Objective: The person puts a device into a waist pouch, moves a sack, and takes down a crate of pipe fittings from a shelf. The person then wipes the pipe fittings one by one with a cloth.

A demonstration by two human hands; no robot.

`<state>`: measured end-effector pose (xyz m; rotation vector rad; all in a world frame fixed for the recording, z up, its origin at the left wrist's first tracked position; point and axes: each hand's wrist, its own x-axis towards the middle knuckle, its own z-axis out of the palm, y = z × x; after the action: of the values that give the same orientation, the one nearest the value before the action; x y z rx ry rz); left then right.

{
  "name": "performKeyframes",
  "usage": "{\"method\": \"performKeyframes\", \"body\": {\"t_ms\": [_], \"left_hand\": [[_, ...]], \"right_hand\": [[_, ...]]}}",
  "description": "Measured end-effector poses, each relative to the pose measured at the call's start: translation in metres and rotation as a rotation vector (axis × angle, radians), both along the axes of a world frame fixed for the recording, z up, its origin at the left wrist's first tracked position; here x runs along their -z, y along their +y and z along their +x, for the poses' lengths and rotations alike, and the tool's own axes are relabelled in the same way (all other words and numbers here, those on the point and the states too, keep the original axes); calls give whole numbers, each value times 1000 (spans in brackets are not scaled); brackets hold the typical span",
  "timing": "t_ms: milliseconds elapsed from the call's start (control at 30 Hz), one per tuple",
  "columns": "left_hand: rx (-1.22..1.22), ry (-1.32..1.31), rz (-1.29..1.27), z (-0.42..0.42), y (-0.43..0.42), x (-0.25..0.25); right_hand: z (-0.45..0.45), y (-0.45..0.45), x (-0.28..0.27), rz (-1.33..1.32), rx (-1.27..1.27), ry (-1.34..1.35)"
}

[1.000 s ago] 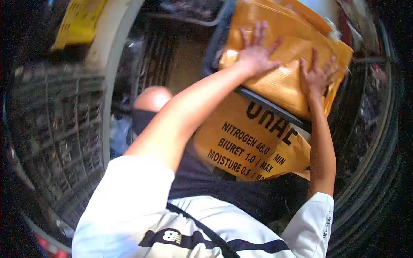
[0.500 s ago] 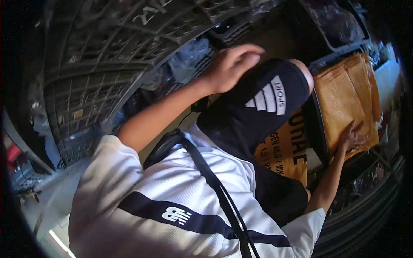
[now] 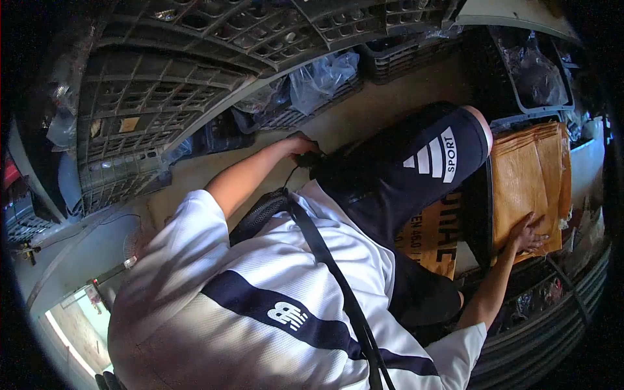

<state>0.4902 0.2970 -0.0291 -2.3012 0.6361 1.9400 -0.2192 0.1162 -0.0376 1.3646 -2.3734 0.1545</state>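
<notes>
My right hand (image 3: 528, 236) lies spread over the lower part of a stack of orange-yellow woven sacks (image 3: 528, 182), palm down and fingers apart. Beside my hip, my left hand (image 3: 300, 144) is curled at a small dark object (image 3: 309, 158) with a thin cord. Its fingertips are in shadow, and what they hold cannot be made out. A black mesh pouch (image 3: 260, 218) on a strap sits at my waist. Between my legs, another orange sack (image 3: 429, 237) with black printed letters is partly covered by my shorts.
Black plastic crates (image 3: 136, 97) stand stacked along the upper left. A crate (image 3: 416, 55) and a bin with clear plastic bags (image 3: 536, 78) are at the far side. Dark ribbed material (image 3: 552, 331) lies at lower right.
My left hand has come down from above my thigh to the dark object at my hip. The right hand stays on the sacks. The view has shifted.
</notes>
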Motion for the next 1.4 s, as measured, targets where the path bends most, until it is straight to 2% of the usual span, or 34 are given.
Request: {"method": "performKeyframes", "body": {"t_ms": [167,233,267,367,400,500,633,733,833,933,1033,1167,1233,1267,1300,1367,1400], "left_hand": [[116,-88,-394,24,11,3],[107,-227,-488,1,-7,-75],[106,-263,-625,1,-5,-84],[9,-128,-722,-1,-9,-124],[-24,-183,-667,-11,-13,-153],[-183,-53,-752,-17,-8,-196],[-360,110,-695,-33,-5,-268],[-487,259,-785,-30,4,-293],[-452,285,-768,-32,8,-321],[-299,290,-750,-25,25,-333],[-306,304,-664,-17,48,-349],[-480,303,-472,11,89,-352],[-554,516,-295,20,110,-345],[-611,495,-243,27,130,-337],[-641,277,-230,29,152,-330],[-697,365,-143,13,169,-322],[-684,242,-73,19,190,-306]], "right_hand": [[-9,1,6,13,8,12],[-7,4,3,3,-13,31],[-6,2,1,46,29,25],[-17,0,7,38,28,27],[-21,1,10,12,18,23],[-32,1,19,-38,-6,8],[-29,0,11,4,13,-64],[-35,2,10,33,-8,-50],[-39,6,13,20,-25,-91],[-36,9,10,24,-31,-148],[-42,16,9,10,-74,-136],[-59,12,25,-14,-60,-58],[-67,12,32,-58,-71,-78],[-65,13,30,-47,-66,-126],[-61,14,26,-38,-62,-173],[-62,20,23,-41,-61,-192],[-70,18,35,-59,-69,-169]]}}
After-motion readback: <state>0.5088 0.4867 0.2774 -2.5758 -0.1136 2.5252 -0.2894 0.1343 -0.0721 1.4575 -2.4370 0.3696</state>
